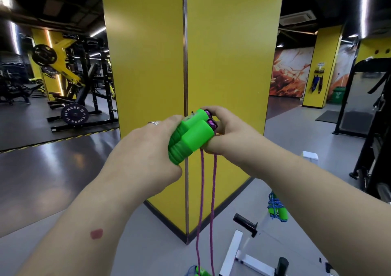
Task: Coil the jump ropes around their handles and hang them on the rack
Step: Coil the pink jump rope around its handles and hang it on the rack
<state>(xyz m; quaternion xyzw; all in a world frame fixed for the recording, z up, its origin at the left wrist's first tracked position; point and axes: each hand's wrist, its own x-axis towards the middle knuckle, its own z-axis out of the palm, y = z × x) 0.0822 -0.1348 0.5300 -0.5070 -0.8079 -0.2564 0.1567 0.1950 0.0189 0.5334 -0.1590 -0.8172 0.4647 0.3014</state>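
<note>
Nearest to us, at the bottom edge of the view, a green-handled jump rope with blue cord lies on the grey floor, only partly in view. Just right of it stands a white metal rack with black rubber-capped pegs, and a coiled jump rope with green handles and blue cord hangs on its far right side.

Above these, at the centre, we hold the pair of bright green plastic jump rope handles with purple end caps side by side in front of us. Our left hand, with a silver ring on one finger, wraps its fingers around the ribbed near ends of the handles. Our right hand pinches the far ends at the purple caps, thumb below and fingers curled over the top. Two strands of purple braided cord hang straight down from the handles, past the rack and out of view at the bottom; the cord is not yet wound.

Just behind the hands rises a large yellow square pillar with a metal corner strip. Far left, we see black and yellow weight machines and a black weight plate lettered FITNESS. Far right stand a green bin and a black treadmill frame.
</note>
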